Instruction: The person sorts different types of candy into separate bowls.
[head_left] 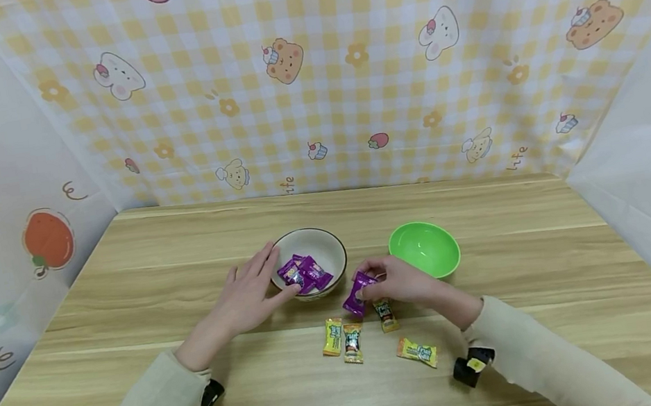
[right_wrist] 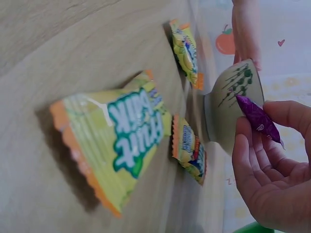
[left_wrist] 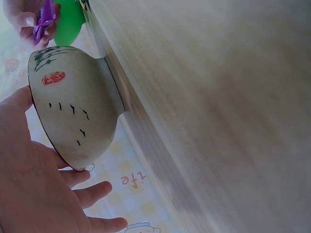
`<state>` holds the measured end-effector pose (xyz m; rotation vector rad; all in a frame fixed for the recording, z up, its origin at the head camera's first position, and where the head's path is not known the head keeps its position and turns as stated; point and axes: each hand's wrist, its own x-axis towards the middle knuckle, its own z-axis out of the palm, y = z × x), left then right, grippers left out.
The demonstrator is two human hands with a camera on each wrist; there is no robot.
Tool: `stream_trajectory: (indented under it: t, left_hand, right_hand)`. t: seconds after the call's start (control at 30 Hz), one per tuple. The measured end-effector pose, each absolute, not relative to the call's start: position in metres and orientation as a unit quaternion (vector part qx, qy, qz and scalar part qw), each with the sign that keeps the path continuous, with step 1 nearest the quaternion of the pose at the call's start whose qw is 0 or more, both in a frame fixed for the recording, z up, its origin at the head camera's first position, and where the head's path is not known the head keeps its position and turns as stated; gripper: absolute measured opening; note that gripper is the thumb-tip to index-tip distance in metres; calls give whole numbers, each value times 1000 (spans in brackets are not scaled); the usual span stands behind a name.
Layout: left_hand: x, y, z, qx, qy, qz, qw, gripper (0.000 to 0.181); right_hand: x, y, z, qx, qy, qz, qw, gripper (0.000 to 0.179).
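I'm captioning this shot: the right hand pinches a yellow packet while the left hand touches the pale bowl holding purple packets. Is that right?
Not quite: the head view shows the right hand pinching a purple packet, not a yellow one. The left hand does touch the pale bowl holding purple packets.

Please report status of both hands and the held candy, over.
Left hand touching round cream ceramic-looking bowl. Right hand pinching shiny purple wrapped candy, outside bowl. Nothing visible between candy and bowl.
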<state>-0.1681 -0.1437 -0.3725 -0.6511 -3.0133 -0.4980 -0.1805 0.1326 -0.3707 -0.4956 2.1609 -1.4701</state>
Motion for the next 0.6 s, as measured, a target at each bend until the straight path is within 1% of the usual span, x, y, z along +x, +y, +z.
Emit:
stream_trajectory:
  t: [0.13, 0.3, 0.53, 0.6]
  left_hand:
    - [-168, -144, -372, -208, -965, -160, 7, 85]
    - [-168, -144, -372, -208, -965, -158, 6, 86]
    - [-168, -143, -372, -207, -966, -156, -1, 85]
    - [-168, -143, -372, -207, -966, -156, 0, 85]
  right_hand:
    - [-181, 136, -368, -184, 773, -555, 247, 36]
    - [-181, 141, -360, -176, 769, -562, 248, 38]
    - [-185, 148, -348, -182, 796, -535, 216, 36]
    - [-186, 149, -344, -181, 793, -540, 215, 35]
